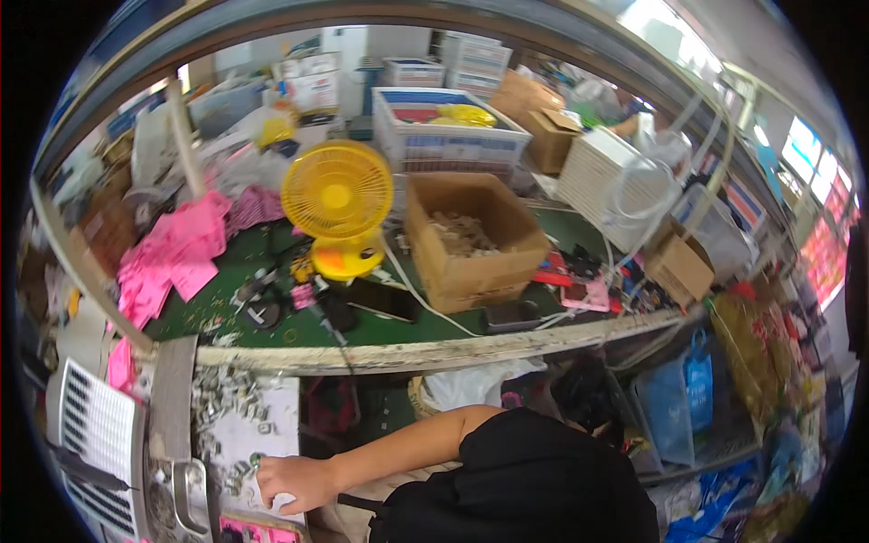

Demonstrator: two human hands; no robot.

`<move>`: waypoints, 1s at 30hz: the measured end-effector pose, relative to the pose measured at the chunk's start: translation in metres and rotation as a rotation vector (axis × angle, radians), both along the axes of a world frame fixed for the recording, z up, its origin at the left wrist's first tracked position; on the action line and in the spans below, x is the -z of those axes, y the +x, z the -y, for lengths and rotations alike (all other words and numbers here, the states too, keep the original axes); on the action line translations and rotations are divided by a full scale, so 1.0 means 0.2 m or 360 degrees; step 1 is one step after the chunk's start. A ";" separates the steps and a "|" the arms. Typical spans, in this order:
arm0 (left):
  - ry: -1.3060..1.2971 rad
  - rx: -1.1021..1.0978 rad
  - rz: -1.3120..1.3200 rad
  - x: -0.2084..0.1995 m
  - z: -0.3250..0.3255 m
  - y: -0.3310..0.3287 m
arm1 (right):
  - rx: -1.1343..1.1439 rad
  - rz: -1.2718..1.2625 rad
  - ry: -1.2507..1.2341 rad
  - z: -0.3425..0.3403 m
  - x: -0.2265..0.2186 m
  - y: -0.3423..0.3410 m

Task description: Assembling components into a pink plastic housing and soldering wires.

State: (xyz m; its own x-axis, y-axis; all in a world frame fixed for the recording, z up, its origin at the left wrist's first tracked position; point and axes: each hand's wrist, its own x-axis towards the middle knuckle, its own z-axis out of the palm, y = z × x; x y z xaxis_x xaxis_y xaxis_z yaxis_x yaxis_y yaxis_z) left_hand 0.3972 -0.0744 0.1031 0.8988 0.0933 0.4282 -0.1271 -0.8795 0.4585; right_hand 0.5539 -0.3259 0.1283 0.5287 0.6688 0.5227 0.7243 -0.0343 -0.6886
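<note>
My right hand (297, 484) reaches left across the lower part of the view, over a white board (282, 434). Its fingers are curled downward and closed; what they hold, if anything, is hidden. A bit of white shows by the thumb. Many small silvery metal parts (231, 396) lie scattered on the board beyond the hand, some close to the fingertips. Beside the board on the left is a metal handle-shaped frame (190, 496). A pink tray (262, 532) partly shows below the hand. My left hand is out of view.
A green workbench (217, 308) with a pale front edge carries a yellow fan (337, 195), an open cardboard box (475, 271) and a dark phone (382, 300). Pink cloth (176, 249) lies at left. A slotted white panel (100, 443) stands beside the board. Blue bins (665, 416) sit below right.
</note>
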 end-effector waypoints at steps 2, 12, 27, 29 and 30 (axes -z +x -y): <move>-0.0096 -0.0071 0.0134 0.07 -0.05 0.00 | 0.0041 0.0005 -0.0028 0.07 -0.01 -0.02; 0.0326 -0.0066 -0.0080 -0.09 -0.02 0.12 | 0.0069 0.0058 0.0196 0.13 0.03 -0.05; 0.0700 0.0466 0.0071 -0.02 -0.06 0.00 | -0.0147 -0.0143 -0.0071 0.16 0.14 -0.04; 0.0545 0.0271 0.0184 -0.08 0.03 -0.02 | -0.0160 -0.0050 -0.0051 0.12 0.15 0.01; 0.0087 0.0142 0.0145 0.13 -0.12 -0.09 | -0.0247 -0.0006 -0.0038 0.08 0.11 0.01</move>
